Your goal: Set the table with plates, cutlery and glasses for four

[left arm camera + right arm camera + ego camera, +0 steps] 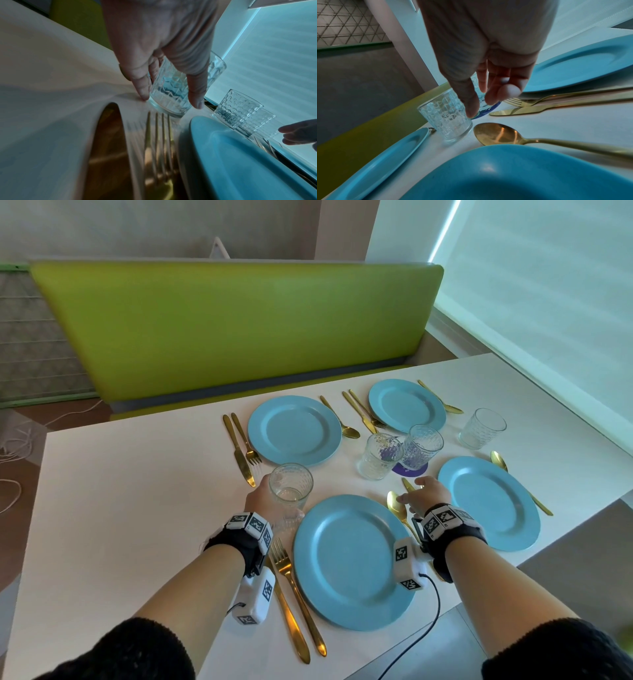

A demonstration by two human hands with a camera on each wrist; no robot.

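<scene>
Clear patterned glass tumbler (291,487) is held by the left hand (263,496), thumb and fingers (197,93) curled round its wall; in the left wrist view its base appears to sit on the white tabletop (137,491), just above the tines of the gold fork (282,556) and just beside the rim of the nearest round blue plate (352,563); whether the base is fully down cannot be told. A gold knife (287,611) is laid alongside the fork.

Right hand (428,494) is held above the bowl of the gold spoon (397,505) right of that plate; fingers (508,90) hang loose and grasp nothing; they are directed toward two further patterned tumblers (380,457) standing close together at the table's centre, one on a purple round coaster (411,469). A fourth tumbler (483,428) is seen near the far right blue plate (407,405). Remaining places, the far left blue plate (294,429) and the near right blue plate (489,503), are laid with gold cutlery; no glass stands at either.

Judged stage: glasses being distributed; plates and cutlery appear done.

Risks noted: the held tumbler is crowded between fork tines and plate rim, so it could be set on the tines and left rocking; the central pair stand nearly touching, so one lifted carelessly could knock the other over; the spoon beneath the right hand could be dragged out of line by a low reach.
</scene>
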